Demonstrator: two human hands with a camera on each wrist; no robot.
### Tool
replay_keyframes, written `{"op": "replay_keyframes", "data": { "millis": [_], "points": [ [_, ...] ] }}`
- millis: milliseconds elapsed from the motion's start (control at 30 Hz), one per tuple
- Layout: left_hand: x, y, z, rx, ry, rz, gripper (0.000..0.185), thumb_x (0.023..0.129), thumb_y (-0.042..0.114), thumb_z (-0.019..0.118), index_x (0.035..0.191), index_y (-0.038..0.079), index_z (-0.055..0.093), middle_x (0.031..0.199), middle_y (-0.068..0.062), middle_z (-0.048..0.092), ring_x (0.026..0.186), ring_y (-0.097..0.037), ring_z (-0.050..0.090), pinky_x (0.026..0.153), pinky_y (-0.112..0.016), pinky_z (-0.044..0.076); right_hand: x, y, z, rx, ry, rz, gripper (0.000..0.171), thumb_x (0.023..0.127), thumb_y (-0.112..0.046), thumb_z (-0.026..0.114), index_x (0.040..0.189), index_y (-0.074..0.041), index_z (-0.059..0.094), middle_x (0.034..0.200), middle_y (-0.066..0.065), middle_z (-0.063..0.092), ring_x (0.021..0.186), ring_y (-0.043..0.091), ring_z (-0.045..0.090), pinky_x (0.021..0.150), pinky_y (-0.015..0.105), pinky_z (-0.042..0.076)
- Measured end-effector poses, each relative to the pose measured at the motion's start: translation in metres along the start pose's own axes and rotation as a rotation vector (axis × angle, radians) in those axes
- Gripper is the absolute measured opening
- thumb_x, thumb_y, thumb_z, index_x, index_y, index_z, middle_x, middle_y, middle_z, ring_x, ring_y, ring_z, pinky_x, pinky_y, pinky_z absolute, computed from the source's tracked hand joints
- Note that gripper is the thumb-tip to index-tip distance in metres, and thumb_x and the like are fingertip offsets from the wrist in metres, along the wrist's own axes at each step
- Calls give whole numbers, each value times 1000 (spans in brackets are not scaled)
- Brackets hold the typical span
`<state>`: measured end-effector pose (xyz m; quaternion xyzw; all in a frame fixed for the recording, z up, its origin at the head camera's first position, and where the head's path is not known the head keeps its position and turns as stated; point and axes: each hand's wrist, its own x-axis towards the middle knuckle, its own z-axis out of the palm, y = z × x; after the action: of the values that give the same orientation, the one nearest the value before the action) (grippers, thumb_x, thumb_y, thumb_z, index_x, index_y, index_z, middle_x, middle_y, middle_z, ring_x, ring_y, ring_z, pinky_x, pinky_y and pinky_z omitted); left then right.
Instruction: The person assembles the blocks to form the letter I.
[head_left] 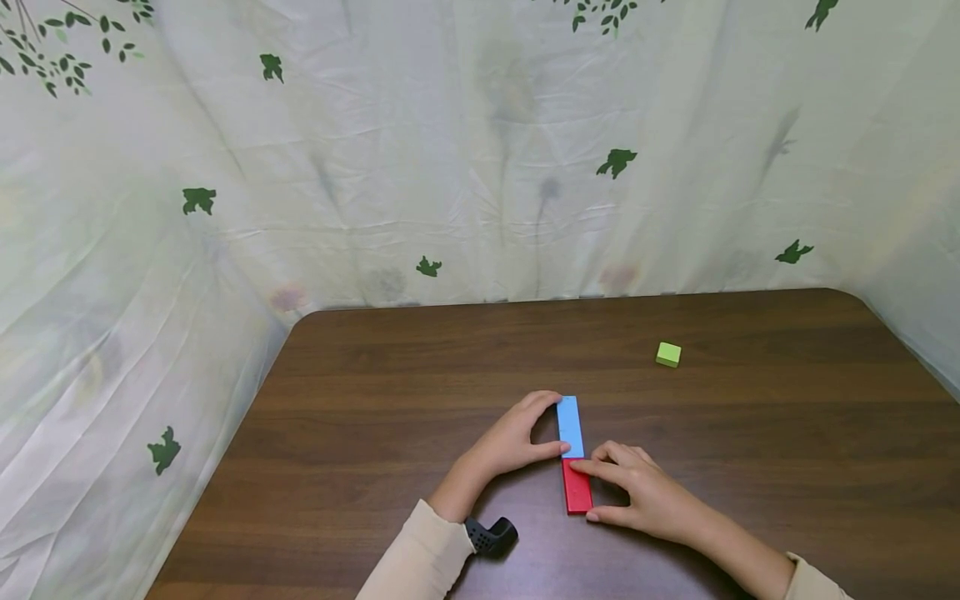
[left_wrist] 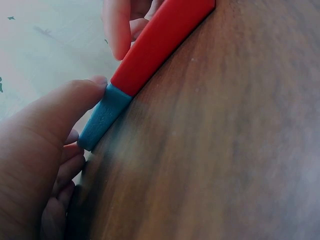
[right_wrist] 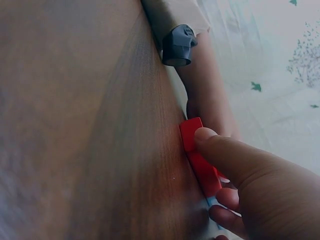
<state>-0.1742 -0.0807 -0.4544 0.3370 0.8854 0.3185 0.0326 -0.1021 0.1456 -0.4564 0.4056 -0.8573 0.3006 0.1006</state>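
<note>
A blue block [head_left: 570, 427] and a red block [head_left: 577, 487] lie end to end on the wooden table, forming one narrow strip. My left hand [head_left: 513, 437] holds the blue one from its left side, thumb near the joint and fingertips at the far end. From the right, my right hand [head_left: 637, 492] grips the red one, with the index finger near the joint and the thumb at the near corner. In the left wrist view, the red block [left_wrist: 157, 45] meets the blue block [left_wrist: 106, 116]. The right wrist view shows my thumb against the red block's [right_wrist: 190, 131] near end.
A small light green block [head_left: 668, 354] sits farther back on the brown table [head_left: 420, 358], right of the strip. A pale curtain [head_left: 465, 167] with green leaf prints hangs behind the table. The left wrist carries a black camera [head_left: 493, 537].
</note>
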Motion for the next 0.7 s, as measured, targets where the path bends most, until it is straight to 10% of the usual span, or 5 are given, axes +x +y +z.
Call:
{"op": "replay_keyframes", "data": {
  "millis": [700],
  "points": [
    [-16, 4, 0, -63, 66, -38, 62, 86, 47, 53, 135, 12, 38, 134, -1, 38, 123, -14, 35, 99, -35, 31, -2, 0, 0, -1, -14, 38, 51, 76, -41, 69, 121, -20, 58, 100, -15, 43, 87, 5, 40, 74, 30, 36]
  ]
}}
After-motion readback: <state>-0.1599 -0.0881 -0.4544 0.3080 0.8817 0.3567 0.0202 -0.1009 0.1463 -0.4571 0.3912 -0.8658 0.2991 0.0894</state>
